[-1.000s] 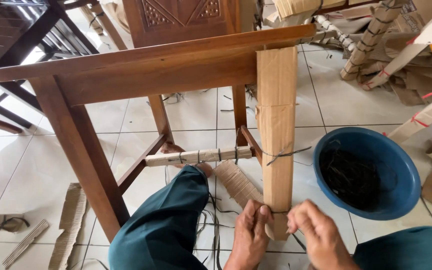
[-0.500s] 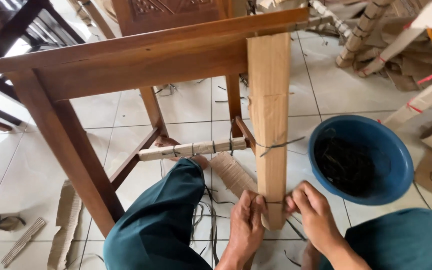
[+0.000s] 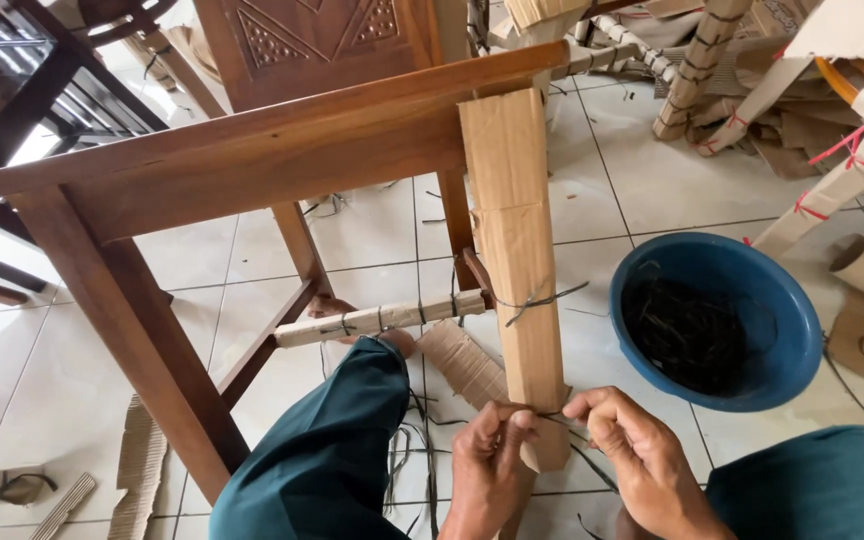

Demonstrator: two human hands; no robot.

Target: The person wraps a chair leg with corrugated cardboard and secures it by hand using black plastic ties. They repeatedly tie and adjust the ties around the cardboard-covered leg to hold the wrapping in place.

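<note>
Low down, both hands' fingers (image 3: 512, 420) pinch a horizontal string (image 3: 542, 412) around the upright cardboard-wrapped leg (image 3: 517, 260).

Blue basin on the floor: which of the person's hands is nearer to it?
Right. The right hand sits just below-left of the blue basin; the left hand lies beyond the cardboard-wrapped leg.

A blue basin (image 3: 782, 330) of dark strands sits near cardboard scraps (image 3: 142, 465).
</note>
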